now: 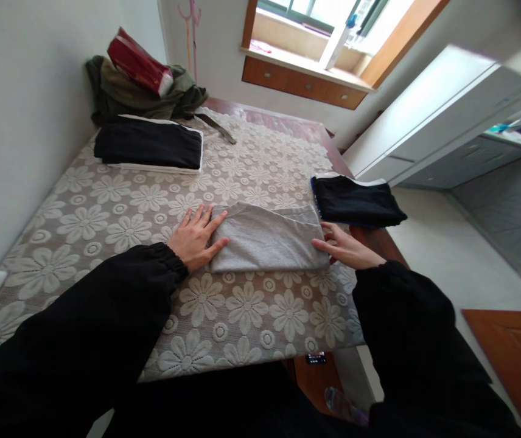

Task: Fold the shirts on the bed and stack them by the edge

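A folded grey garment (265,237) lies flat on the table in front of me, a long rectangle with a slanting layer edge along its top. My left hand (196,237) is open at its left end, fingers spread, partly on the tablecloth, with the thumb on the fabric. At the right end, my right hand (345,244) holds the garment's edge, thumb on top and the other fingers at or under the side. Some of those fingertips are hidden. Just beyond this hand sits a folded black garment (356,201) with white and blue layers beneath.
A lace flower-patterned tablecloth (246,304) covers the table. Back left are a black-and-white folded stack (151,145), an olive-green bag or cloth (100,91) and a red packet (137,61). A wall borders the left. Below the front edge, a phone (316,358) lies on a wooden surface.
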`<state>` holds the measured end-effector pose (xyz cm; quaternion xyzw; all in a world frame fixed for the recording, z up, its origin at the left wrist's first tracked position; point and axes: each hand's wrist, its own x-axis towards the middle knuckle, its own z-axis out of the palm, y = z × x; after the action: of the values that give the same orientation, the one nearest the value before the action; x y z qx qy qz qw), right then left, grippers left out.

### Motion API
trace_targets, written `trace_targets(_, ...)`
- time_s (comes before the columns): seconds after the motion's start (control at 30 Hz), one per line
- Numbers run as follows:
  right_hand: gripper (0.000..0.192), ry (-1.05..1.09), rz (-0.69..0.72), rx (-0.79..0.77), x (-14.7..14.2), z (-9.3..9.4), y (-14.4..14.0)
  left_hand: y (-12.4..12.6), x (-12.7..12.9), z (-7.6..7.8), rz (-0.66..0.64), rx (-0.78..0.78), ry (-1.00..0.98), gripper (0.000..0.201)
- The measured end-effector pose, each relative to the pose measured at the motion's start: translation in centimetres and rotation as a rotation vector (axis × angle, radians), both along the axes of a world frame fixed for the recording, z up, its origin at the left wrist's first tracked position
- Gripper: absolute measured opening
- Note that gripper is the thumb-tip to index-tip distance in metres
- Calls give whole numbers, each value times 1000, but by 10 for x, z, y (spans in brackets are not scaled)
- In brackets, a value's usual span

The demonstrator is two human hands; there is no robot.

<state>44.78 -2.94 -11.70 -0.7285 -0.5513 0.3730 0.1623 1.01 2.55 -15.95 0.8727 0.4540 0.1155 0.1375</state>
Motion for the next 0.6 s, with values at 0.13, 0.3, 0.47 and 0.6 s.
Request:
trace_targets(0.13, 65, -115, 84, -37, 0, -1, 2, 0, 0, 2, 0, -8, -8, 79)
trace_targets(0.3, 58, 131, 124, 3, -11, 4, 0, 1, 0, 2, -5, -32, -19, 100)
trace_targets(0.47, 71, 455, 18, 23, -23, 10, -14, 2, -2, -1, -22, -26, -33, 106)
trace_targets(0.6, 79, 542, -78, 42, -29, 7, -15, 3, -3, -2, -54, -24, -61, 112)
